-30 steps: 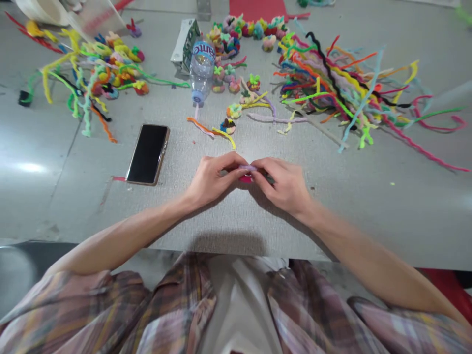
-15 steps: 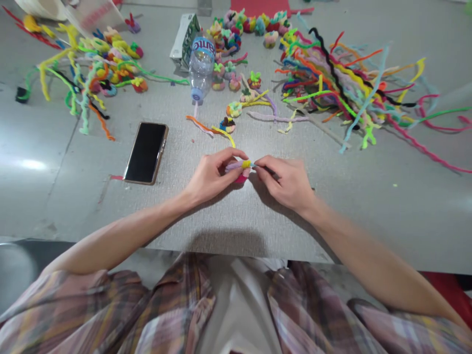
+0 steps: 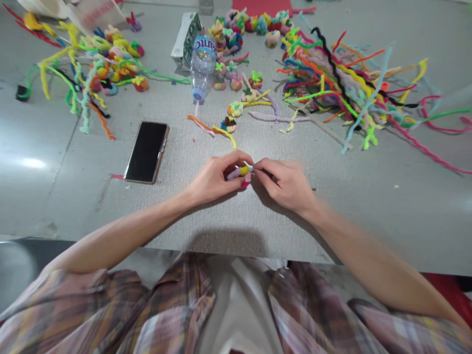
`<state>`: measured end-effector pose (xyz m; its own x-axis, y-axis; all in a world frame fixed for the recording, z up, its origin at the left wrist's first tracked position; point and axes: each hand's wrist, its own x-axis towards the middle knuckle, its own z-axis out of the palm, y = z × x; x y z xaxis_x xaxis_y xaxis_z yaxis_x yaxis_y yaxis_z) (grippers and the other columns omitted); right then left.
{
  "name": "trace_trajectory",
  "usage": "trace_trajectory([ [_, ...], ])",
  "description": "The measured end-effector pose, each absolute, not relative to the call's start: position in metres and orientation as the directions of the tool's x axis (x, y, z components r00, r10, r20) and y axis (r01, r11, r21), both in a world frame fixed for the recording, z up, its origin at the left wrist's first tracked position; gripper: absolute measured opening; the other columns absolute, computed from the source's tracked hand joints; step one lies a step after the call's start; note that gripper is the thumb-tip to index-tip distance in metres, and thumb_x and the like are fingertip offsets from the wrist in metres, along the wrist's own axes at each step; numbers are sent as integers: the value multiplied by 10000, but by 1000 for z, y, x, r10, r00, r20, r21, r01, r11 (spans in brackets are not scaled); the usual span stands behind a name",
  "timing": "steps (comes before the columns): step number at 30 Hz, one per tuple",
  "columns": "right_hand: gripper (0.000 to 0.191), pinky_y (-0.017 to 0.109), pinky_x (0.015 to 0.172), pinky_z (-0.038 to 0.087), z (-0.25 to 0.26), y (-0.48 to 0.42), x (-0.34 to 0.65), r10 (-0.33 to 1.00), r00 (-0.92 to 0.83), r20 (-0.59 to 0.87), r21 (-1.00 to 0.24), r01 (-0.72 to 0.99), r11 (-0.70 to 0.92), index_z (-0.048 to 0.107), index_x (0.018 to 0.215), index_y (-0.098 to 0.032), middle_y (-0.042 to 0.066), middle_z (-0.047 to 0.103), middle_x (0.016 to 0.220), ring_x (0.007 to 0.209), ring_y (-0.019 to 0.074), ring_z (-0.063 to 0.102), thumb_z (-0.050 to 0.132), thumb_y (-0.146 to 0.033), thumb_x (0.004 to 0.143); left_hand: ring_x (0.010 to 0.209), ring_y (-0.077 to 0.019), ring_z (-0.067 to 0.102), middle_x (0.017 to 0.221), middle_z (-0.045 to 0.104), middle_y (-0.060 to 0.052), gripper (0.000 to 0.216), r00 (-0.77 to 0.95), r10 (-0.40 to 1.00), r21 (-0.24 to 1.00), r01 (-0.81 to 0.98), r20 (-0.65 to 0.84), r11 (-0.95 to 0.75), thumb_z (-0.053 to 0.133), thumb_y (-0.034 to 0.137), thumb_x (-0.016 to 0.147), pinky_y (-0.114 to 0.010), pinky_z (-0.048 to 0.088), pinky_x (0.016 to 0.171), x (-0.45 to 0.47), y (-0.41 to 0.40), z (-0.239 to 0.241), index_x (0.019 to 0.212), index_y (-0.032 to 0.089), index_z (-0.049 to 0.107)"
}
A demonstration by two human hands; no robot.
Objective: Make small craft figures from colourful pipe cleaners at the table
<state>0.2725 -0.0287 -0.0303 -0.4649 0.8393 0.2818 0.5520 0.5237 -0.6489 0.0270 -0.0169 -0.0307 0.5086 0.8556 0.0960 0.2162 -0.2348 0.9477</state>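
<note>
Between thumb and fingers, my left hand (image 3: pixel 217 177) grips a small pipe-cleaner figure (image 3: pixel 244 171) with lilac, yellow, light blue and pink parts. Part of it is hidden by the fingers. My right hand (image 3: pixel 285 183) pinches a light blue end at the figure's right side, thumb against forefinger. Both hands are close together, low over the grey table (image 3: pixel 221 231). Just beyond them lie a yellow pipe cleaner (image 3: pixel 225 136), an orange one and a small brown, blue and pink piece (image 3: pixel 228 124).
A phone (image 3: pixel 146 152) lies to the left. Farther back are a plastic bottle (image 3: pixel 202 66) on its side, a green and white box (image 3: pixel 186 42) and rows of small pipe-cleaner figures (image 3: pixel 261 24). A large heap of loose pipe cleaners (image 3: pixel 342 83) spreads at right; a mixed pile (image 3: pixel 110 59) sits at left.
The figure has turned slightly in my left hand, and a light blue wrap now shows beside the yellow one. My right fingers stay pinched close by, shifted slightly.
</note>
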Motion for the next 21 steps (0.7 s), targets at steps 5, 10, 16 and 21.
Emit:
trace_trajectory([
  [5,227,355,758,451,-27,-31,269,859,-455,234,-683,552,478,747,1023,-238,42,799,882,766,213,708,576,-318,1149,634,-73,457,829,654,36,141,476,874,933,262,97,-246,791,288,984,-243,362,582,28,-17,-28,1045,207,694],
  [10,240,345,697,416,-27,-32,266,880,-438,181,-716,555,424,720,1095,-232,15,763,823,709,198,667,715,-471,1095,690,-87,518,836,664,43,154,441,890,933,261,114,-248,769,227,958,-238,406,639,28,-18,-31,1096,220,702],
  [16,142,339,699,444,-28,-33,263,905,-388,175,-768,521,373,698,1078,-254,-12,754,788,688,192,684,739,-390,1065,732,-103,603,893,715,17,202,418,904,950,232,95,-207,782,237,974,-242,456,668,27,-18,-32,1161,223,706],
  [21,141,340,695,458,-29,-32,264,908,-369,199,-770,514,378,700,1048,-254,-5,763,803,687,189,696,722,-390,1081,782,-122,675,969,766,-27,120,444,892,971,170,78,-170,752,280,1029,-251,495,677,26,-17,-32,1123,208,732],
])
